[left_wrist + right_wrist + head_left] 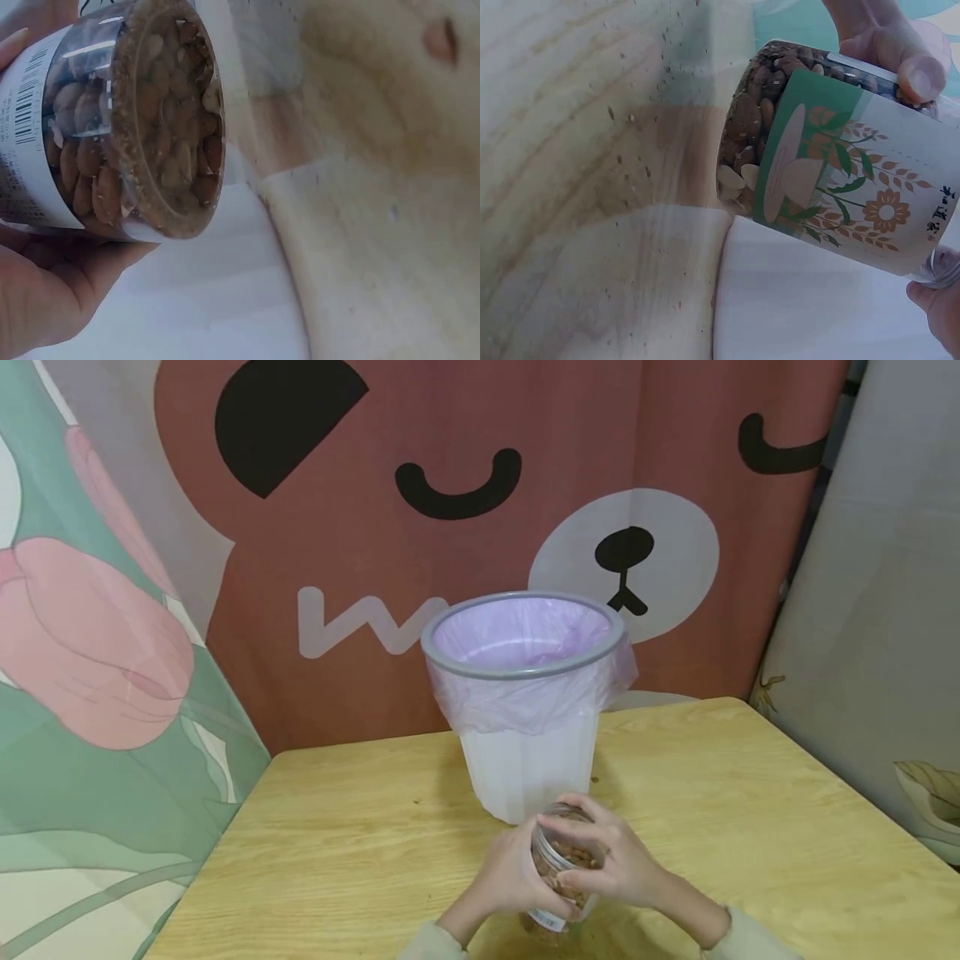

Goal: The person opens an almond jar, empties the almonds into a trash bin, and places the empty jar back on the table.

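A clear plastic jar of almonds (86, 146) is tilted over the table in front of a white bin (528, 768). My left hand (510, 872) grips the jar's side, thumb on the near face. Thumb and fingers of my right hand (622, 860) grip the jar around its upper end by the mouth; whether a clear lid is there, I cannot tell. In the right wrist view, the jar's green and white label (840, 172) shows flowers. The left wrist view shows the jar's base and a barcode (30, 97).
A pale purple bag lines the bin and hangs over its grey rim (525, 674). Both stand on a light wooden table (330, 835). Behind hangs a brown curtain (420, 560) with a bear's face; patterned cloth (90, 652) covers the left side.
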Demonstrator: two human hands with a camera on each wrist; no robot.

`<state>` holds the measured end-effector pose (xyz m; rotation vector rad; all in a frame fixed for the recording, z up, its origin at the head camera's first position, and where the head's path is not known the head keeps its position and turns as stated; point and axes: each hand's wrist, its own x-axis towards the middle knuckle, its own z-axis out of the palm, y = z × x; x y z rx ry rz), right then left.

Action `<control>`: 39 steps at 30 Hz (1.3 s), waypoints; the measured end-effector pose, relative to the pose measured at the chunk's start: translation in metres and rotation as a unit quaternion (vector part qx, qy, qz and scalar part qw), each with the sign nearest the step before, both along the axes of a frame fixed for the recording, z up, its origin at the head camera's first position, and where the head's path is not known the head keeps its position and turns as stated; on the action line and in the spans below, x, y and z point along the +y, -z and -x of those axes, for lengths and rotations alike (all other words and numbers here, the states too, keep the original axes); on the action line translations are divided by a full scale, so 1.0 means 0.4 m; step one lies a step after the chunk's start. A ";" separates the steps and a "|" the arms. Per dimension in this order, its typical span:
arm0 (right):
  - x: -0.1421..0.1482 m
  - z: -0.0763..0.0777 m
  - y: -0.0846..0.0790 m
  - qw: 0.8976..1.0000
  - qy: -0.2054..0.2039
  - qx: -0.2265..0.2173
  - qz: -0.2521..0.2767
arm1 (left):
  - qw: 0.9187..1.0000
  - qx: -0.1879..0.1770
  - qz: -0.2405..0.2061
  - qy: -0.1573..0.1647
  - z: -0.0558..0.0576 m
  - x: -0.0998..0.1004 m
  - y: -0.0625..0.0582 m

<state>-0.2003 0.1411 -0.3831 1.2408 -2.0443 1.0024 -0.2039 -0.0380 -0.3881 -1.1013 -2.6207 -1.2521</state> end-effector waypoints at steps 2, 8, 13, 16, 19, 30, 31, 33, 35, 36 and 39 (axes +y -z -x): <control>0.002 -0.001 -0.006 1.000 -0.001 -0.008 -0.005 | 1.000 -0.002 -0.003 0.004 0.001 0.001 -0.004; 0.003 0.003 -0.010 0.999 0.011 -0.021 -0.042 | 0.999 0.020 -0.008 0.026 0.005 -0.007 -0.003; 0.008 0.001 -0.018 0.995 0.052 -0.009 -0.083 | 0.999 0.023 -0.014 0.026 0.008 -0.010 0.003; 0.010 -0.003 -0.021 0.992 0.084 -0.002 -0.097 | 0.999 0.013 -0.015 0.025 0.010 -0.009 0.006; 0.010 -0.007 -0.024 0.989 0.108 -0.003 -0.106 | 1.000 0.000 -0.018 0.025 0.010 -0.008 0.007; 0.008 -0.007 -0.042 0.979 0.163 0.044 -0.112 | 1.000 -0.006 -0.001 0.014 0.009 -0.001 0.012; 0.008 -0.007 -0.042 0.978 0.167 0.043 -0.115 | 1.000 -0.004 0.001 0.014 0.009 0.000 0.013; 0.008 -0.007 -0.042 0.977 0.171 0.039 -0.118 | 1.000 -0.002 0.003 0.015 0.009 0.002 0.016; 0.008 -0.008 -0.041 0.977 0.171 0.034 -0.120 | 1.000 -0.003 0.002 0.017 0.009 0.002 0.019; 0.008 -0.009 -0.041 0.978 0.170 0.032 -0.120 | 1.000 -0.003 0.004 0.016 0.008 0.003 0.020; 0.008 -0.009 -0.040 0.979 0.165 0.027 -0.119 | 1.000 0.001 0.006 0.016 0.009 0.003 0.022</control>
